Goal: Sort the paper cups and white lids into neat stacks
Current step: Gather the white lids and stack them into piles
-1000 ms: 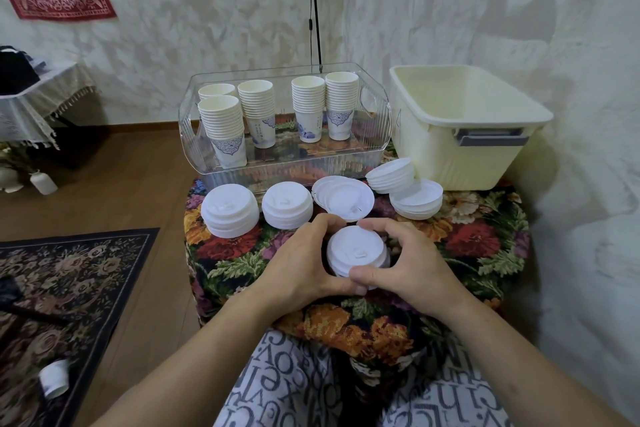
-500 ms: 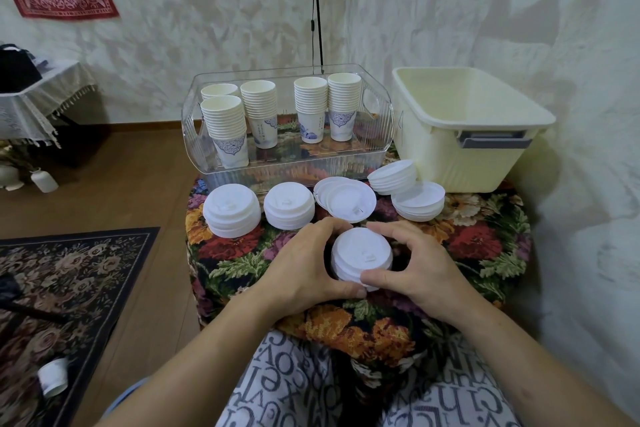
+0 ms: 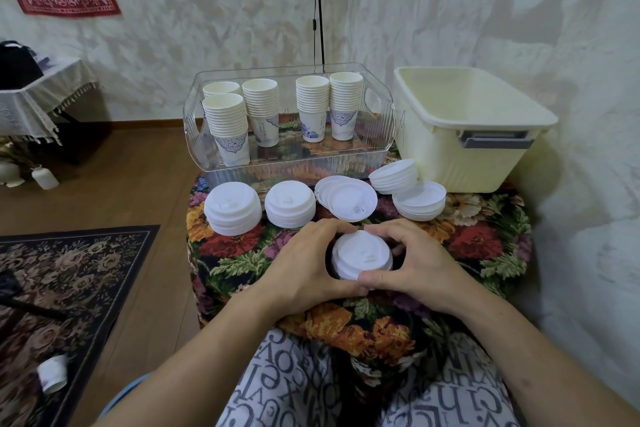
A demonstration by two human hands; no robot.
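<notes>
A small stack of white lids (image 3: 360, 255) sits on the flowered tablecloth (image 3: 478, 236) near its front. My left hand (image 3: 304, 267) and my right hand (image 3: 412, 263) curl round this stack from both sides, fingertips nearly meeting behind it and thumbs meeting in front. Further back lie more lid stacks: one at the left (image 3: 232, 208), one beside it (image 3: 290, 204), a slumped one (image 3: 348, 198), a tilted one (image 3: 394, 176) and an upturned one (image 3: 419, 200). Several stacks of paper cups (image 3: 227, 125) stand in a clear plastic bin (image 3: 381, 135).
A cream plastic tub (image 3: 464, 125) stands at the back right against the wall. Left of the table is wooden floor with a dark patterned rug (image 3: 69, 281) and a small white cup (image 3: 52, 374) lying on it. My patterned lap is below the table's front edge.
Both hands have closed in tighter round the lid stack, fingertips now nearly touching behind it. The stack sits straighter than before.
</notes>
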